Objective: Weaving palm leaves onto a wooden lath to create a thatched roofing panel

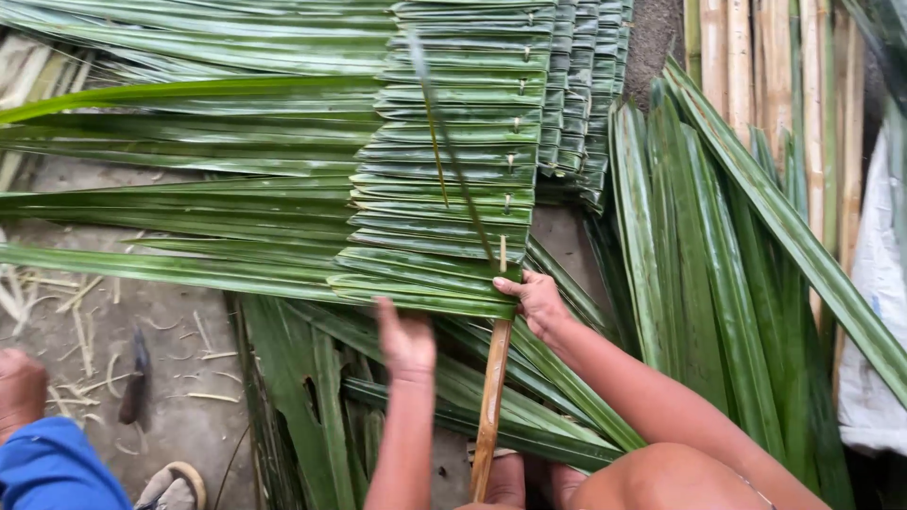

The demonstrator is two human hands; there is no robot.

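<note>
A panel of folded green palm leaves (444, 189) is pinned row on row along a brown bamboo stick (491, 397) that runs down toward me. My right hand (536, 302) pinches the nearest folded leaf against the stick at the panel's lower edge. A thin leaf strip (453, 161) rises from near that hand across the panel. My left hand (406, 342) is just left of the stick, blurred, fingers apart, at the underside of the lowest leaf and holding nothing. Long leaf tails (170, 198) trail off to the left.
A bundle of loose palm leaves (718, 283) lies at the right, with bamboo poles (746, 57) and a white sack (879, 312) behind it. A knife (137, 378) lies on the dirt floor at left. Someone's blue-clad limb (47, 467) and a sandal (175, 482) are bottom left.
</note>
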